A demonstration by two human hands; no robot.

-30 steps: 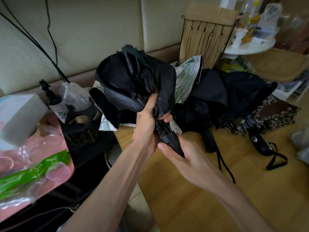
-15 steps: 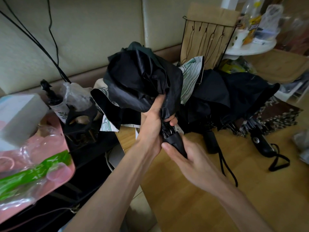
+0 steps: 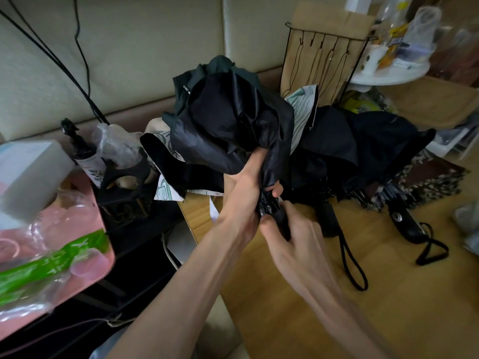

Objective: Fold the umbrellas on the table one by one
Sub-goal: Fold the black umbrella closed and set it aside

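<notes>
Fabric of the black umbrella (image 3: pixel 228 125) bunches loosely above both hands, lifted over the near left corner of the wooden table (image 3: pixel 388 294). The left hand (image 3: pixel 243 195) grips the gathered cloth just above the rib ends, one finger stretched up into the folds and the others curled round it. Just below, the right hand (image 3: pixel 295 242) is closed round the umbrella's black handle (image 3: pixel 281 220), which points down toward the person. Farther right, other black umbrellas (image 3: pixel 375 141) lie half collapsed on the table, handles and wrist straps toward the near side. A white and green patterned umbrella (image 3: pixel 303 110) shows behind the held one.
</notes>
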